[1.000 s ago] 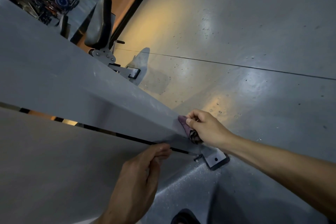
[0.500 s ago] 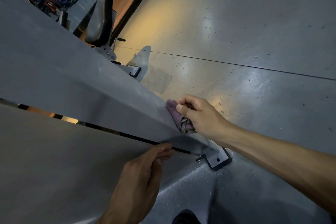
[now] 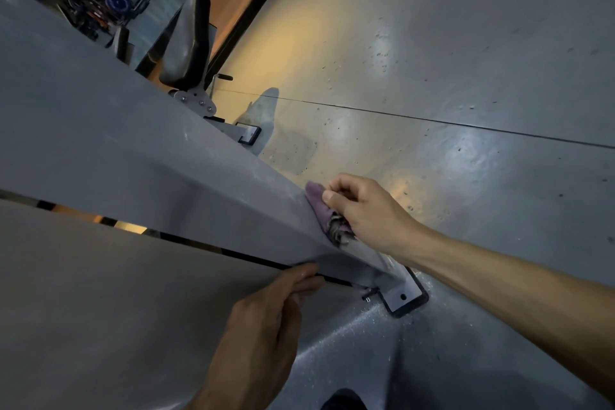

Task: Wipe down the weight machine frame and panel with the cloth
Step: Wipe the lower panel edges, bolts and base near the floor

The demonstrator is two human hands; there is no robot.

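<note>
The right hand [image 3: 369, 210] pinched the bunched cloth [image 3: 324, 211], soft, light and best held wadded, against the right edge of the stiff, fixed frame [image 3: 149, 156], while the left hand [image 3: 266, 319] lay with fingers loosely bent against the near panel [image 3: 100, 293], holding nothing.

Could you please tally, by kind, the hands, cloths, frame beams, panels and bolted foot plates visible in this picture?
Hands: 2, the left hand and the right hand
Purple cloth: 1
Grey frame beam: 1
Grey panel: 1
Foot plates: 2, the near foot plate and the far foot plate
Total: 7
</note>
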